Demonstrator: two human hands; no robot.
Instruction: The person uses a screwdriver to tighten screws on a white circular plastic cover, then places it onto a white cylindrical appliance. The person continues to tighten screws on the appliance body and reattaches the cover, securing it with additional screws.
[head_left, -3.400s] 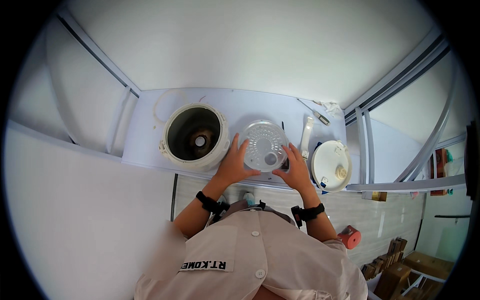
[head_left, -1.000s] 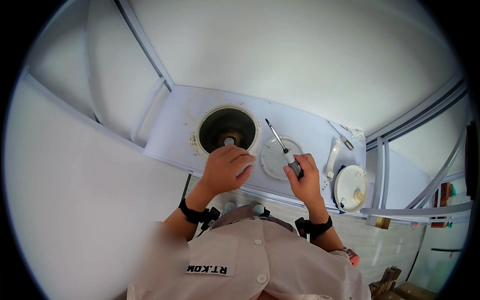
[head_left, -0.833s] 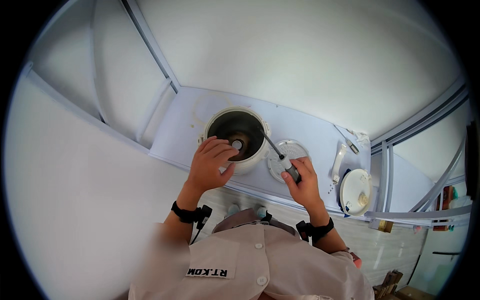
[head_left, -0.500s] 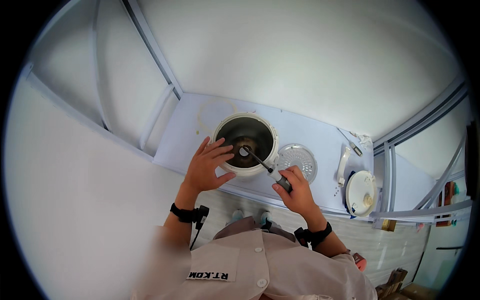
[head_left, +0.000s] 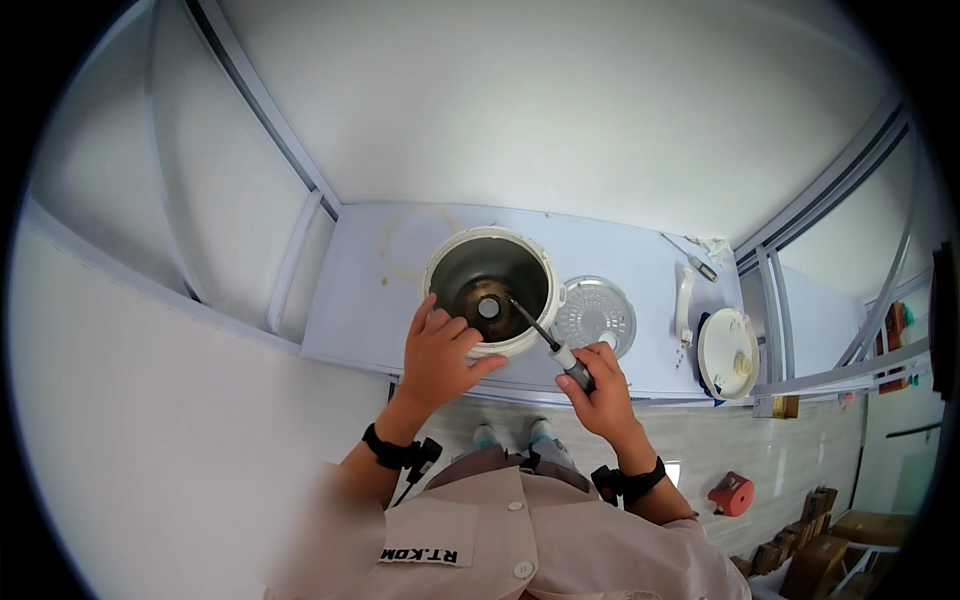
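Note:
A white round cooker body (head_left: 492,288) with a dark metal inside stands open on the pale blue table (head_left: 350,310). My left hand (head_left: 438,352) rests on its near rim, fingers spread against the wall. My right hand (head_left: 597,388) holds a screwdriver (head_left: 548,345) by its grey handle. The shaft slants up and left into the pot, its tip near the round plate at the bottom. A perforated metal inner lid (head_left: 594,315) lies flat just right of the cooker.
A white handle piece (head_left: 684,304) and a round white lid (head_left: 727,352) lie at the table's right end. A thin white ring (head_left: 415,240) lies behind the cooker. Small parts (head_left: 700,264) sit near the back right corner. An orange tool (head_left: 731,494) and boxes are on the floor at right.
The metal inner lid, held in both hands earlier, now lies on the table. My right hand has swung the screwdriver from above the lid into the pot. My left hand moved onto the cooker's rim.

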